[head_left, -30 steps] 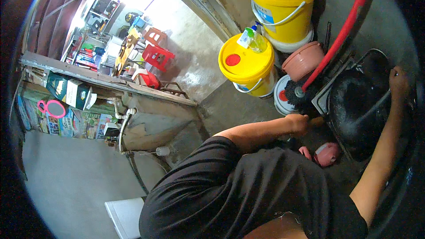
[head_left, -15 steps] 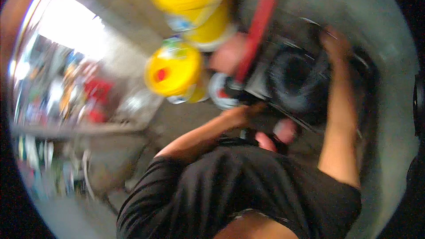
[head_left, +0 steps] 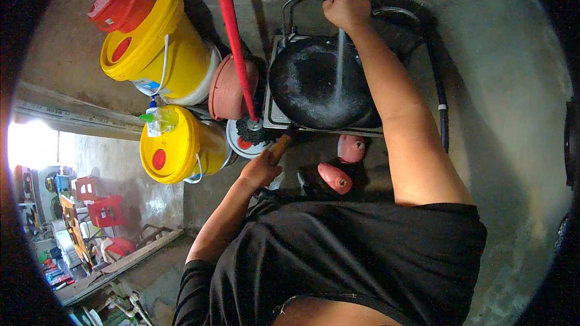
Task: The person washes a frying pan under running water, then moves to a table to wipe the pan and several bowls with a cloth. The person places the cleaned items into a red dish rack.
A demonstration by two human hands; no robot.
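My left hand [head_left: 261, 169] grips the wooden handle [head_left: 280, 147] of a black wok [head_left: 302, 78], which lies tilted in a steel-rimmed basin or frame [head_left: 273, 115]. My right hand [head_left: 347, 11] is closed beside a curved metal tube [head_left: 296, 1] above the wok; what its fingers hold is hidden. A stream of water [head_left: 339, 75] falls from below that hand into the wok and splashes on its dark surface. A red pole [head_left: 235, 42] stands just left of the wok, its foot in a dark bristly head [head_left: 252, 133]. Two pink rounded objects [head_left: 335, 178] lie below the wok.
Yellow lidded buckets [head_left: 175, 145] stand at left, with a green-capped bottle [head_left: 162, 122], a red basin [head_left: 121, 6], pink tubs [head_left: 226, 87] and a white lidded bucket [head_left: 241, 151]. A black hose [head_left: 443, 121] runs at right. A doorway shows red stools [head_left: 104, 210] in another room.
The view has swung round to face the wok more squarely. A water stream now falls clearly into the wok under my right hand; my left hand still grips the handle.
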